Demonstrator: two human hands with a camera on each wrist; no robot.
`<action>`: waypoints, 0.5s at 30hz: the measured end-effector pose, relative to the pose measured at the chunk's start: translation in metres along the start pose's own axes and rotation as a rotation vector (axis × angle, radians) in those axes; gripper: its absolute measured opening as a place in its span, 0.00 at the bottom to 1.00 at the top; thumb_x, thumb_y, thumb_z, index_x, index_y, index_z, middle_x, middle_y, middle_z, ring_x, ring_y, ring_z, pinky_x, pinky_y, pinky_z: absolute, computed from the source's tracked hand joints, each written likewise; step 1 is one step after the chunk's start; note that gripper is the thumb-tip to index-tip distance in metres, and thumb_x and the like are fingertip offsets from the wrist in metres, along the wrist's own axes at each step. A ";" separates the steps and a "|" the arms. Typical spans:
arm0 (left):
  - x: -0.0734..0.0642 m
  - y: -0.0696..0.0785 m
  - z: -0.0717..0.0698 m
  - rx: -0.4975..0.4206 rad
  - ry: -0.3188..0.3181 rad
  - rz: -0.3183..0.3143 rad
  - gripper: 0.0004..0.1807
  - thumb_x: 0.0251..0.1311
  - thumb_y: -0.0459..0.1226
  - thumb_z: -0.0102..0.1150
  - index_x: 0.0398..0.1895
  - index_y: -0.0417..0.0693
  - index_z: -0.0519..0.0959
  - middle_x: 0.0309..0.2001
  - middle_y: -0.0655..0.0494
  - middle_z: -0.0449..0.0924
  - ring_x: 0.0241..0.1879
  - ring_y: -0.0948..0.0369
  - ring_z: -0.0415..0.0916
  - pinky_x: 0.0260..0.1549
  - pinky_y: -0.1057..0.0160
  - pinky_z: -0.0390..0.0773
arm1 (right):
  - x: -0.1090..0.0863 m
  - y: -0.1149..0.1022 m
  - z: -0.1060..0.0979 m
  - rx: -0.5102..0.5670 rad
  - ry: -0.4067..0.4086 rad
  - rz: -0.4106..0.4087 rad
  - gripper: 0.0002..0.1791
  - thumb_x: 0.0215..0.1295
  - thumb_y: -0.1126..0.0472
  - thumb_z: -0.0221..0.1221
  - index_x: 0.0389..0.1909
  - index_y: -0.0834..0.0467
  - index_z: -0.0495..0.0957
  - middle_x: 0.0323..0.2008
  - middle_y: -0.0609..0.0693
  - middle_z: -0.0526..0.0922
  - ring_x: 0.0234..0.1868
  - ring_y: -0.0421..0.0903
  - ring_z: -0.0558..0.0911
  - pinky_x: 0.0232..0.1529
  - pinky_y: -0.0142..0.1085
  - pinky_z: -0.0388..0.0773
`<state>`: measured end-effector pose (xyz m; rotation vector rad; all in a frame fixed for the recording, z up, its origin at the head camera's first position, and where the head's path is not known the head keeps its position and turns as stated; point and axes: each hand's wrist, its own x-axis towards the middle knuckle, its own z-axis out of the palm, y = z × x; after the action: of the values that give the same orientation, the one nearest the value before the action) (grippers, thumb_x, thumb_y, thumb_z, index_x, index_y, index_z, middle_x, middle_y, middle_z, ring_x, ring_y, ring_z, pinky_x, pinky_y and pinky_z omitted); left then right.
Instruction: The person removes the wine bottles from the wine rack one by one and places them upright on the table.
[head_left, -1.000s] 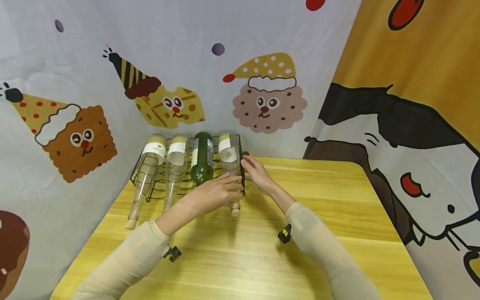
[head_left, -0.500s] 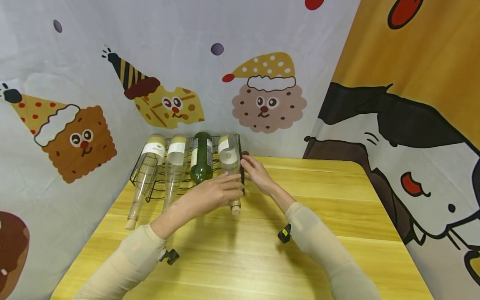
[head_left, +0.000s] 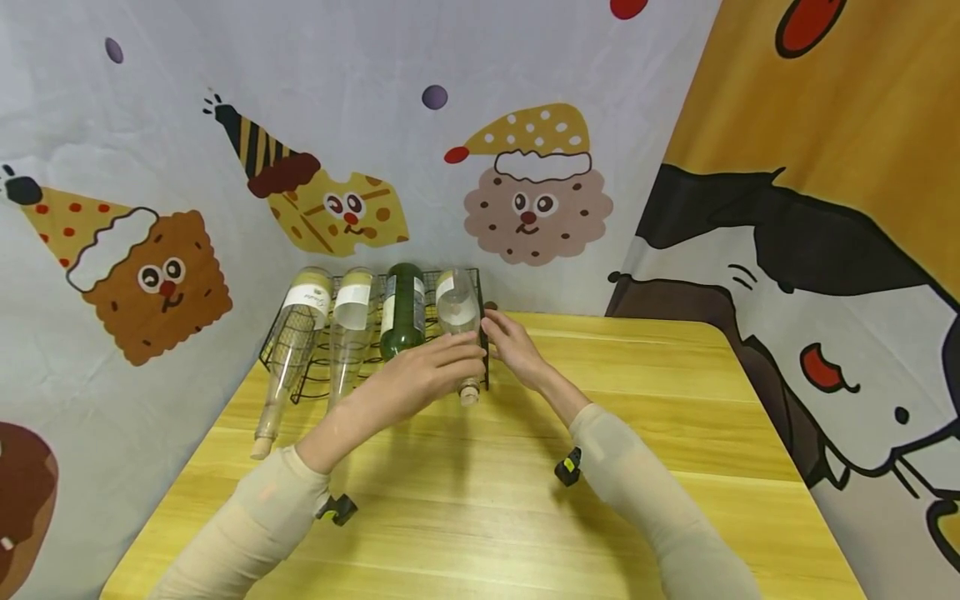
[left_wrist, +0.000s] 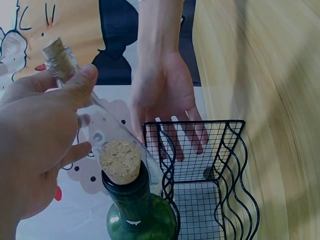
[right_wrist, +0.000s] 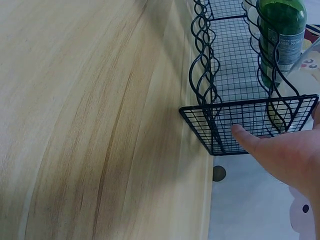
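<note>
A black wire bottle rack (right_wrist: 247,104) stands at the back of the table. My left hand (head_left: 427,372) grips the neck of a corked clear glass bottle (head_left: 459,310), which lies in the rightmost place with its labelled base towards the wall. In the left wrist view, the thumb and fingers are round the neck just below the cork (left_wrist: 58,56). My right hand (head_left: 517,350) is at the rack's right mesh end, its fingers extended along the outside. Beside the held bottle lies a corked green bottle (head_left: 403,315); my left hand hides its neck in the head view.
Two more clear bottles, the far left one (head_left: 294,354) and its neighbour (head_left: 351,333), lie in the rack with necks towards me. The wooden table (head_left: 465,517) reaches forward from the rack. A printed cloth (head_left: 420,192) hangs close behind it.
My left hand has moved away from me with the clear bottle, whose cork end now sits farther back, nearer the rack. My right hand has stayed at the rack's end.
</note>
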<state>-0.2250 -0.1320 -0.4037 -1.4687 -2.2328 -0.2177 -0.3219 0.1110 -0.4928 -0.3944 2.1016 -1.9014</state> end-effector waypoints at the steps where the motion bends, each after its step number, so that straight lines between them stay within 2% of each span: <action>1: 0.000 0.000 -0.001 0.001 0.010 -0.003 0.26 0.69 0.28 0.77 0.69 0.47 0.85 0.71 0.51 0.88 0.77 0.48 0.80 0.81 0.51 0.79 | 0.000 0.000 0.000 0.003 -0.001 -0.003 0.39 0.95 0.44 0.45 0.93 0.60 0.49 0.92 0.64 0.54 0.90 0.70 0.60 0.86 0.67 0.70; 8: 0.002 -0.003 -0.001 -0.029 0.080 -0.037 0.26 0.70 0.25 0.74 0.70 0.43 0.84 0.72 0.46 0.86 0.77 0.46 0.81 0.78 0.52 0.82 | 0.001 0.003 0.000 0.017 0.004 -0.007 0.40 0.95 0.43 0.45 0.93 0.59 0.49 0.91 0.63 0.55 0.89 0.68 0.63 0.86 0.67 0.72; 15: 0.005 -0.005 -0.001 -0.081 0.178 -0.087 0.30 0.65 0.19 0.73 0.70 0.40 0.82 0.71 0.42 0.85 0.74 0.42 0.82 0.76 0.49 0.84 | 0.001 0.002 0.002 0.012 0.037 -0.001 0.38 0.95 0.44 0.46 0.93 0.59 0.53 0.90 0.62 0.60 0.88 0.65 0.67 0.84 0.63 0.76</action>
<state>-0.2312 -0.1304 -0.4003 -1.3374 -2.1673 -0.4540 -0.3223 0.1086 -0.4947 -0.3607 2.1127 -1.9358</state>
